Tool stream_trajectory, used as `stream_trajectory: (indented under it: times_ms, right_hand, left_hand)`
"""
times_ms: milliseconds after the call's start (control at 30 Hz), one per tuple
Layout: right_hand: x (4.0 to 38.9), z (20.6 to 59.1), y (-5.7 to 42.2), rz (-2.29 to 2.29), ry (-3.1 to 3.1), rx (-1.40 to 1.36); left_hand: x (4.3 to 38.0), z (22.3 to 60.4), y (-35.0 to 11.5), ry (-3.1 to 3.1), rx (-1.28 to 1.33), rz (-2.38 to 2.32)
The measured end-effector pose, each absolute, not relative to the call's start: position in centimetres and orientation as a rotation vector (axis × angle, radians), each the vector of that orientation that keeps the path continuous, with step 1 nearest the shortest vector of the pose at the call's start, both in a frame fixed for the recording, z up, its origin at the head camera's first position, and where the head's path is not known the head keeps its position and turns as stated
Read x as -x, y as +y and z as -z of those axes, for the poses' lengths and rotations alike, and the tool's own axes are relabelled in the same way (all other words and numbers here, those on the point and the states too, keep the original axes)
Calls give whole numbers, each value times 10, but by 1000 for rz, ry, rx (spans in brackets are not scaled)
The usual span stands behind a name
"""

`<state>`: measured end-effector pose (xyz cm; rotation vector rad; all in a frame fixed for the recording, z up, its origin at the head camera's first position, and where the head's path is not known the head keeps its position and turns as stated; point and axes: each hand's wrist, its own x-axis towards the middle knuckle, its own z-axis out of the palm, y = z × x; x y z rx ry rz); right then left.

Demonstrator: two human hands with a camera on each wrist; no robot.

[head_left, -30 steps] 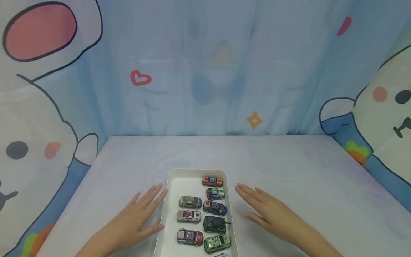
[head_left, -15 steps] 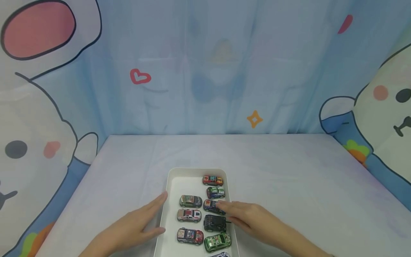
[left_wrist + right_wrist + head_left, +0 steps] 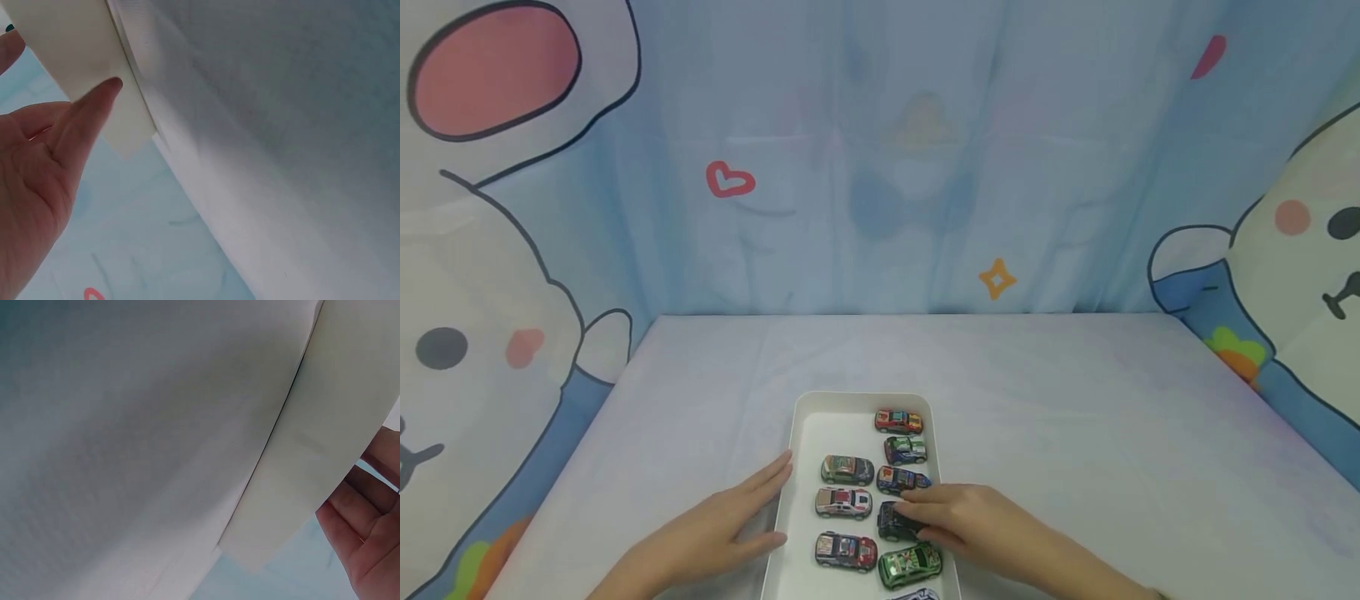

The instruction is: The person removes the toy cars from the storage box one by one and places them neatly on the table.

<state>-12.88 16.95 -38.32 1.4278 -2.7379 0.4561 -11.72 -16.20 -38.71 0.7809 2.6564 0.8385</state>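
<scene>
A white tray (image 3: 831,429) holds several small toy cars in two rough columns. My left hand (image 3: 718,525) lies along the tray's left side, fingers and thumb straight and apart. In the left wrist view its thumb lies against the tray wall (image 3: 69,47). My right hand (image 3: 981,525) reaches over the right rim, its extended fingers over a black toy vehicle (image 3: 891,521) and partly covering it. The thumb is on the vehicle's near side. In the right wrist view the fingertips are hidden behind the tray wall (image 3: 306,450).
Close around the black vehicle are a blue car (image 3: 901,479) beyond it and a green car (image 3: 910,565) nearer. Left of them sit a white-and-red car (image 3: 844,502) and a dark car with a red front (image 3: 846,551). A blue curtain (image 3: 880,167) hangs behind the table.
From beside the tray my right hand has moved left over its rim, then slightly nearer, from the blue car to the black vehicle. My left fingers have drawn together along the left edge.
</scene>
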Motion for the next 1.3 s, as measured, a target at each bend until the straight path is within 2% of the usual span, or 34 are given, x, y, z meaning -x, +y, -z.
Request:
stream_trajectory:
  times_ms: [267, 667, 1300]
  right_hand:
    - [129, 381, 163, -397, -2732, -1422]
    - [132, 383, 149, -306, -2670, -1337]
    - [151, 355, 170, -778, -2802, -1228]
  left_hand:
    - [120, 394, -162, 2414, -797, -1203]
    - [122, 396, -161, 2352, -824, -1289]
    - [120, 396, -163, 2318, -834, -1312]
